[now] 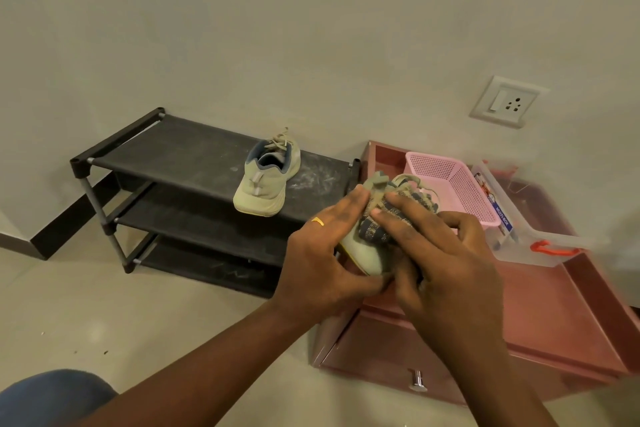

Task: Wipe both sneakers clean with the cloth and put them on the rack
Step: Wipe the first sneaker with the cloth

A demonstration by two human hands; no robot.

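One beige sneaker (265,180) stands on the top shelf of the black three-tier rack (187,156), heel toward me. The second beige sneaker (363,250) is held in the air to the right of the rack, above the pink cabinet's left edge. My left hand (325,253), with a gold ring, grips it from the left side. My right hand (440,253) presses a dark checked cloth (381,222) against the sneaker's upper. Both hands hide most of this shoe.
A pink cabinet (540,315) with a raised rim stands right of the rack. On it sit a pink mesh basket (453,184) and a clear plastic box (519,239) with red latches. A wall socket (505,102) is above. My knee (52,395) shows at bottom left.
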